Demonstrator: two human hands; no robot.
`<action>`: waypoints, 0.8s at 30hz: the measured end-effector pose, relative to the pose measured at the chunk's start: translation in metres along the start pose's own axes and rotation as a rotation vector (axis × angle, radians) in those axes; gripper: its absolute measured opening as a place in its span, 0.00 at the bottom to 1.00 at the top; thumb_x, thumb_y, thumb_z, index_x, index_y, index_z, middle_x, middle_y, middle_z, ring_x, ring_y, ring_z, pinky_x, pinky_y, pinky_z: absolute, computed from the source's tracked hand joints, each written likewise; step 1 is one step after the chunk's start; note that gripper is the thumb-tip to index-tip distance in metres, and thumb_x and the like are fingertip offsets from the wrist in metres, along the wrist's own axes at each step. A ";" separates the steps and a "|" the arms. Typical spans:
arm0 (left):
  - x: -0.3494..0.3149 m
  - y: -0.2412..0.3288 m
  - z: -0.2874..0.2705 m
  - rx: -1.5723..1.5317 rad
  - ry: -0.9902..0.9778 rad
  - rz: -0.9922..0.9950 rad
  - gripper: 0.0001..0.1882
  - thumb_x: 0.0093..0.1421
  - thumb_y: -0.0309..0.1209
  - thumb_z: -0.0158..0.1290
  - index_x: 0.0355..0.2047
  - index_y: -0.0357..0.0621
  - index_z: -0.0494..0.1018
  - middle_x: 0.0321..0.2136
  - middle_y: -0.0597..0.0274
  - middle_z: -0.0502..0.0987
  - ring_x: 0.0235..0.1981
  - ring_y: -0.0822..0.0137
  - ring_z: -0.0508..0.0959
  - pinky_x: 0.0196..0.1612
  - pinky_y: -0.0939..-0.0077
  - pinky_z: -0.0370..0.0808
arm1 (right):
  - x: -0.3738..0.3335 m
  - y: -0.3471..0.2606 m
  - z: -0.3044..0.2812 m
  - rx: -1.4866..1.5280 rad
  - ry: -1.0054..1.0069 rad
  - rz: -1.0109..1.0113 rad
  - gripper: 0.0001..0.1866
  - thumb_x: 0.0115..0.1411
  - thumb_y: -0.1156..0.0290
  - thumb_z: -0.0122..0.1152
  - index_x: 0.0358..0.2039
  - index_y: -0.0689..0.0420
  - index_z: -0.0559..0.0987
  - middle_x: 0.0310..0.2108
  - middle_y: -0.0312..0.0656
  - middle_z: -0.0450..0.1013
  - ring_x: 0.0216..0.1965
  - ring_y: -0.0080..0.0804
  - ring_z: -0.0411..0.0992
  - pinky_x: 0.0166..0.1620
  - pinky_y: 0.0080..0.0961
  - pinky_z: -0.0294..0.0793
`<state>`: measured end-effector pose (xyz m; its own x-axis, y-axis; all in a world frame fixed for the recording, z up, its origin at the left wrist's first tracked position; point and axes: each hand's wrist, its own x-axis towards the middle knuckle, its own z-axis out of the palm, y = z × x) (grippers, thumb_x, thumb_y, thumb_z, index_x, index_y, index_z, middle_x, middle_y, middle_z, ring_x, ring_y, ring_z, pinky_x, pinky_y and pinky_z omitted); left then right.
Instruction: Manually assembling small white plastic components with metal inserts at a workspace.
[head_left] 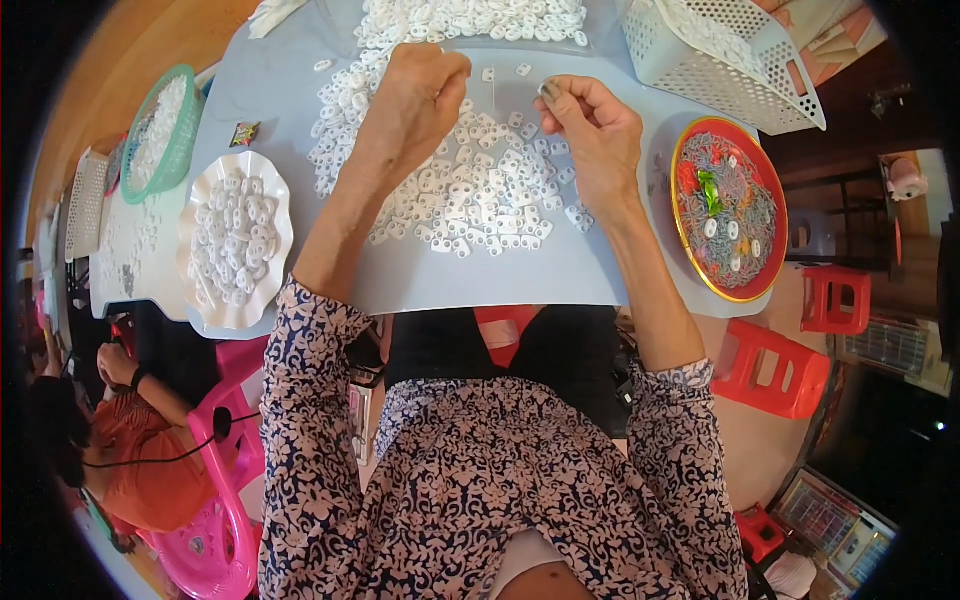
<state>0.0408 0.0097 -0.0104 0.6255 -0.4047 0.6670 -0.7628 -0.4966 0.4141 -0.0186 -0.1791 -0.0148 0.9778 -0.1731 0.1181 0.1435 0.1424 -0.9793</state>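
Observation:
Both my hands are raised over a grey-blue table (pixel 450 285) covered with small white plastic pieces (pixel 495 190), rounded and with holes. My left hand (pixel 425 95) is closed, its fingers curled inward above the left part of the heap; whatever it may hold is hidden. To its right, my right hand (pixel 600 130) pinches thumb and forefinger together at the heap's far right. A tiny pale bit shows at those fingertips, too small to name. Two single white pieces lie on the table between the hands, near the far side.
At right stands a red round tray (pixel 777 235) of small grey pins or screws, below a white perforated basket (pixel 700 60). A wavy white dish (pixel 282 215) of white pieces and a green basket (pixel 185 150) are at left. A person in orange (pixel 165 480) sits at lower left.

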 end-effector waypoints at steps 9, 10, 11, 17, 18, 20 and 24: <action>-0.010 -0.001 0.004 0.345 -0.295 0.069 0.02 0.49 0.23 0.53 0.23 0.38 0.71 0.27 0.56 0.70 0.37 0.56 0.68 0.40 0.67 0.67 | 0.001 0.004 -0.004 -0.034 -0.031 -0.022 0.08 0.58 0.74 0.58 0.35 0.65 0.77 0.26 0.38 0.75 0.25 0.17 0.68 0.31 0.14 0.70; -0.010 -0.001 0.004 0.344 -0.295 0.068 0.02 0.49 0.23 0.53 0.23 0.38 0.71 0.27 0.56 0.70 0.37 0.56 0.68 0.40 0.67 0.67 | 0.001 0.005 -0.003 -0.042 -0.044 -0.034 0.08 0.58 0.74 0.58 0.35 0.66 0.77 0.26 0.37 0.75 0.25 0.17 0.68 0.31 0.14 0.70; -0.011 0.000 0.004 0.368 -0.290 0.105 0.02 0.49 0.24 0.53 0.23 0.38 0.72 0.25 0.56 0.70 0.35 0.57 0.69 0.39 0.69 0.68 | 0.001 0.004 -0.003 -0.043 -0.045 -0.033 0.08 0.58 0.74 0.58 0.35 0.66 0.77 0.26 0.37 0.75 0.25 0.17 0.68 0.31 0.14 0.70; -0.006 0.013 -0.001 -0.491 -0.219 -0.512 0.07 0.56 0.28 0.53 0.27 0.36 0.74 0.23 0.62 0.74 0.28 0.70 0.72 0.34 0.78 0.68 | -0.003 0.002 0.000 -0.059 -0.068 -0.071 0.07 0.57 0.77 0.59 0.34 0.66 0.79 0.25 0.35 0.74 0.25 0.17 0.69 0.31 0.14 0.70; -0.006 0.015 -0.002 -0.709 -0.209 -0.636 0.08 0.58 0.30 0.52 0.28 0.36 0.75 0.23 0.65 0.75 0.26 0.74 0.72 0.34 0.80 0.68 | -0.003 0.003 0.000 -0.066 -0.095 -0.063 0.06 0.57 0.77 0.59 0.34 0.66 0.79 0.25 0.36 0.74 0.26 0.17 0.69 0.31 0.14 0.70; -0.008 0.012 0.003 -0.808 -0.203 -0.663 0.08 0.58 0.31 0.52 0.30 0.38 0.75 0.26 0.67 0.75 0.29 0.75 0.70 0.37 0.81 0.67 | -0.003 0.004 0.000 -0.077 -0.124 -0.052 0.06 0.56 0.78 0.58 0.34 0.65 0.79 0.24 0.36 0.74 0.26 0.17 0.69 0.31 0.14 0.71; -0.009 0.011 0.006 -0.964 -0.165 -0.636 0.07 0.59 0.29 0.50 0.33 0.38 0.74 0.27 0.69 0.75 0.30 0.77 0.72 0.40 0.83 0.69 | -0.004 0.005 0.002 -0.090 -0.182 -0.100 0.09 0.55 0.80 0.59 0.38 0.64 0.78 0.27 0.36 0.74 0.26 0.17 0.70 0.32 0.14 0.71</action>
<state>0.0281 0.0035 -0.0157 0.8994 -0.4229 0.1104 -0.0680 0.1143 0.9911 -0.0210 -0.1753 -0.0201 0.9720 -0.0026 0.2351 0.2350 0.0448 -0.9710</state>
